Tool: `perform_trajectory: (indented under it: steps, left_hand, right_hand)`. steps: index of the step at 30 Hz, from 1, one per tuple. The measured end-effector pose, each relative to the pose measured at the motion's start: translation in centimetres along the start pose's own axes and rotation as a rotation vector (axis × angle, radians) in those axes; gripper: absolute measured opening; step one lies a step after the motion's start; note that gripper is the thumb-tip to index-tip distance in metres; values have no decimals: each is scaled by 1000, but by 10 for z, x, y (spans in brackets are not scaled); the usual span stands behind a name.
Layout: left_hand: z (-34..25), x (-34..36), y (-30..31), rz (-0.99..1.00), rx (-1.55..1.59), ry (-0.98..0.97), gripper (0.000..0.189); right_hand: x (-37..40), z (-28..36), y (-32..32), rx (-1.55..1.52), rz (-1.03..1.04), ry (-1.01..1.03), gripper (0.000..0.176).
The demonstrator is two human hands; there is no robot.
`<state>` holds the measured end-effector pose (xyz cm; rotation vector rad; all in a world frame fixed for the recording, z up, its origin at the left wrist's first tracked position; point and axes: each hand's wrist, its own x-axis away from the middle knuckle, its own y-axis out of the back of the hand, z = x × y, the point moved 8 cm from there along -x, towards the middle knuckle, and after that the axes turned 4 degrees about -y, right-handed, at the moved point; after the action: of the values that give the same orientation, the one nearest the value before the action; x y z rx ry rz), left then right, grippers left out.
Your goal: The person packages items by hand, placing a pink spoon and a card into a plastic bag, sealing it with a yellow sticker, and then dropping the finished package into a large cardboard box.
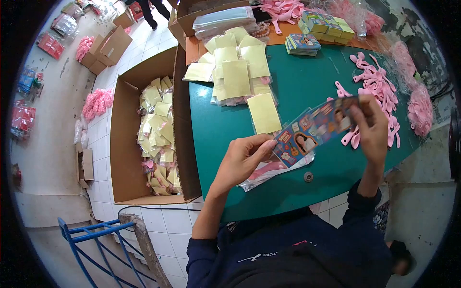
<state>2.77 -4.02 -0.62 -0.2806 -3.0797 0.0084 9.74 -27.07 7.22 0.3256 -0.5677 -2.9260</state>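
My left hand (247, 158) is closed, thumb and fingers pinching the edge of a colorful printed card (298, 140) with a portrait and a guitar picture. On the other side, my right hand (372, 126) pinches a similar printed card (336, 115), a little blurred, whose inner end meets or overlaps the first. Under the cards lies a clear plastic bag (254, 181) with something pink in it, partly hidden. Just beyond my left hand is a pale yellow card in a clear bag (264, 114), lying against a pile of similar packets (235, 77).
Many pink plastic spoons (377, 86) spread over the green table (317, 72) at right. Stacks of printed cards (302, 43) stand at the back. A cardboard box (126, 144) of packets adjoins the table's left side. A blue metal frame (103, 235) stands at lower left.
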Motion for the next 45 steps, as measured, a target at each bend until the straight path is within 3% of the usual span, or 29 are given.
perform_trajectory:
  steps: [3, 6, 7, 10, 13, 19, 22, 25, 28, 29, 32, 35, 38, 39, 43, 45]
  left_hand:
    - [-2, 2, 1, 3, 6, 16, 27]
    - [-5, 1, 0, 35, -112, 21, 27]
    - [-5, 1, -1, 50, -182, 18, 27]
    - [-3, -1, -7, 65, -173, 27, 26]
    - [-5, -2, -11, 85, -193, 1, 25]
    - [-13, -2, -20, 113, -357, -105, 27]
    - [-10, -1, -16, 61, -314, -22, 28]
    - [-13, -2, -21, 131, -331, -107, 33]
    - [-18, 1, -29, 151, -287, -61, 37]
    - [-15, 2, -30, 167, -370, -43, 46]
    - [-14, 5, -26, 84, -458, -109, 51]
    - [-13, 8, -25, 116, -635, -60, 59]
    - [-5, 21, -6, 251, -476, 17, 64]
    - [-2, 26, 2, 299, -418, -87, 69]
    - [7, 47, 17, 159, -113, 28, 66]
    - [11, 50, 20, 48, -118, 28, 67]
  right_hand:
    - [-20, -58, 28, 218, -24, -24, 17]
    - [-4, -30, 7, 819, -101, 330, 19]
    - [-3, -22, -1, 448, 7, 144, 24]
    - [12, 19, -37, 109, 373, 208, 25]
    - [13, 21, -53, 105, 451, 75, 23]
    - [21, 28, -70, 260, 470, 168, 12]
    - [22, 26, -59, 167, 318, 112, 13]
    - [27, 28, -70, 175, 447, 125, 18]
    - [32, 18, -93, 208, 620, 135, 22]
    - [34, 17, -99, 234, 630, 186, 25]
    - [32, 13, -103, 240, 477, 252, 21]
    - [39, -3, -112, 122, 704, 205, 20]
    - [38, -24, -107, -95, 699, -197, 23]
    - [37, -28, -104, -113, 696, -195, 24]
    - [41, -41, -103, -290, 643, -258, 25]
    - [49, -41, -104, -359, 659, -509, 25]
